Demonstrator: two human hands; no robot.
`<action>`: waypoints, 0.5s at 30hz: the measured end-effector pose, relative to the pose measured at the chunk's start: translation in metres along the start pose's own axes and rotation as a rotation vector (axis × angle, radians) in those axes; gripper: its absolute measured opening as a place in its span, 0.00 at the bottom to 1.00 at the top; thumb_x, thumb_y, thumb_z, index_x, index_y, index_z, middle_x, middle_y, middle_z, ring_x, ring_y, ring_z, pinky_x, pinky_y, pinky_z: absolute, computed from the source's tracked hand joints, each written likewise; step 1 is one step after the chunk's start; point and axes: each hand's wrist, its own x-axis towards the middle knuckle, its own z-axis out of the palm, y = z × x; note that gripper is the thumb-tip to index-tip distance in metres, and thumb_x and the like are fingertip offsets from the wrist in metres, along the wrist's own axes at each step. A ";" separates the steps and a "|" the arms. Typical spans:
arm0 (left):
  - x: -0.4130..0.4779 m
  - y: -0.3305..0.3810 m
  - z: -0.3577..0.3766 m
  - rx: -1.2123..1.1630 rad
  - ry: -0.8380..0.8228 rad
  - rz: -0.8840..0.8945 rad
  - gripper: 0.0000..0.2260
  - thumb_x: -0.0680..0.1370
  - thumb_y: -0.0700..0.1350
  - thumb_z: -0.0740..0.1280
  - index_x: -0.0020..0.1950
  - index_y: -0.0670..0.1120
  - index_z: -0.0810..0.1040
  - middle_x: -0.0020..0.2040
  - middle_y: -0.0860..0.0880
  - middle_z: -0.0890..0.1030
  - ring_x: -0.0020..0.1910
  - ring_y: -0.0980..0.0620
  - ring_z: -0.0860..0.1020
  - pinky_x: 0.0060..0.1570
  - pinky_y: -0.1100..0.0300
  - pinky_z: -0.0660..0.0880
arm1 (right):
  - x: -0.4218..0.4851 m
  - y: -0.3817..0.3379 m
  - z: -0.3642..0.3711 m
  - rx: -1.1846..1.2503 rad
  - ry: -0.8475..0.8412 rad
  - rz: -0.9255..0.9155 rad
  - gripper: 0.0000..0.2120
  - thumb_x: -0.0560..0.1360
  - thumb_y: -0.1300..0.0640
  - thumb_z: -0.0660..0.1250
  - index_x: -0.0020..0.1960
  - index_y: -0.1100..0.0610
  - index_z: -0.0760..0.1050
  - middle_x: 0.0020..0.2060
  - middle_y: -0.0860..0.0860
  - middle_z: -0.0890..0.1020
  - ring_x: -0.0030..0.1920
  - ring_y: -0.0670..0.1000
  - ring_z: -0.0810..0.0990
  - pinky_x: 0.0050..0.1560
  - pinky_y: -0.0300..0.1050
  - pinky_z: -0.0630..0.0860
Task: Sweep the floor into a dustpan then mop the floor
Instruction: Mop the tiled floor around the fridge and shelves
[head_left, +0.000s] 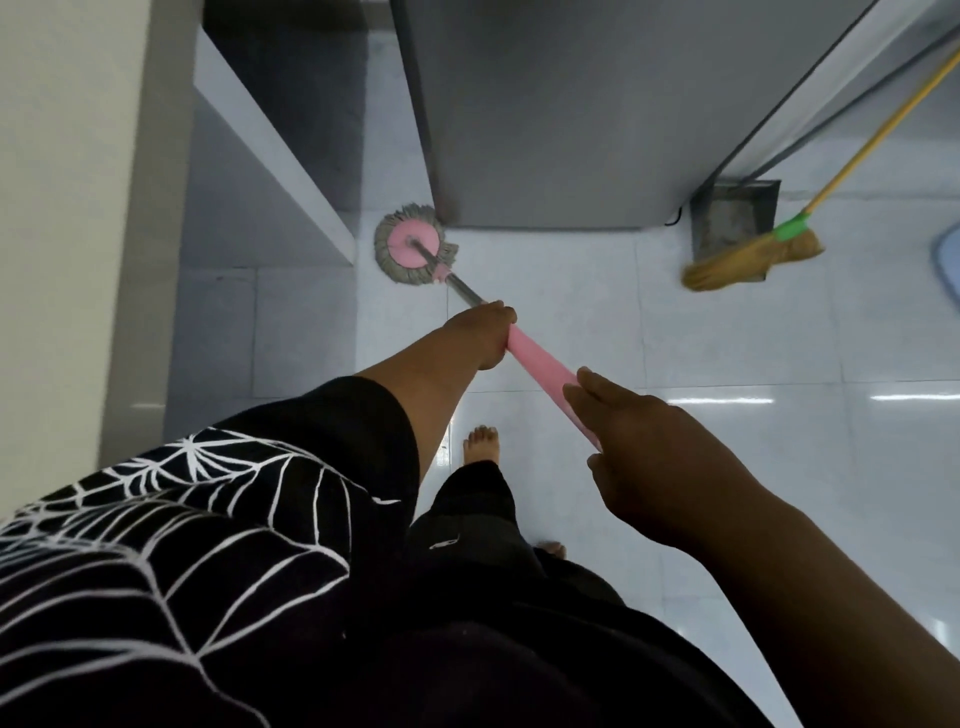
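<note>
The left hand (483, 332) reaches forward with the arm nearly straight. Its fingers are curled tight round the mop (540, 366), right where the metal pole meets the pink grip. The right hand (639, 441) is closer to the body and holds the upper end of the pink grip. The back of the hand faces up, the fingers lie over the grip and the thumb is below it, so the grip passes under the palm. The two hands are apart along the handle, which slants down and away to the left.

The mop head (410, 252), a pink disc ringed with grey strands, lies flat on the floor (727, 364) of glossy white tiles. It touches the near corner of a tall grey cabinet (545, 114), at the gap between the cabinet and a grey shelf unit (260, 171) on the left.

To the right, a grey dustpan (732, 218) stands upright against the cabinet's side. A broom (748, 260) with a yellow stick and green collar leans just in front of it, with its bristles on the tiles. The edge of a blue mat (948, 254) shows at the far right. A bare foot (480, 444) stands on the tiles below the hands. A black shirt (171, 545) with a white web pattern fills the lower left.
</note>
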 end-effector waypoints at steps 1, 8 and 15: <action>-0.002 -0.001 0.002 -0.003 0.002 0.004 0.10 0.78 0.36 0.63 0.59 0.43 0.73 0.59 0.45 0.72 0.57 0.44 0.76 0.57 0.48 0.74 | -0.002 -0.002 0.000 -0.006 -0.007 0.003 0.29 0.75 0.58 0.64 0.74 0.54 0.59 0.75 0.51 0.61 0.54 0.52 0.80 0.53 0.43 0.75; -0.030 0.007 0.029 -0.068 0.039 0.036 0.13 0.78 0.37 0.62 0.62 0.44 0.72 0.60 0.46 0.72 0.58 0.45 0.75 0.56 0.51 0.74 | -0.035 -0.020 0.005 -0.070 -0.058 0.043 0.29 0.74 0.59 0.64 0.72 0.53 0.59 0.75 0.50 0.60 0.49 0.52 0.81 0.43 0.42 0.73; -0.052 0.008 0.049 -0.094 0.043 0.037 0.13 0.78 0.37 0.62 0.63 0.44 0.72 0.61 0.46 0.72 0.58 0.45 0.75 0.57 0.50 0.74 | -0.057 -0.041 0.015 -0.048 -0.051 0.042 0.29 0.73 0.56 0.66 0.72 0.54 0.61 0.72 0.51 0.65 0.49 0.51 0.80 0.41 0.38 0.65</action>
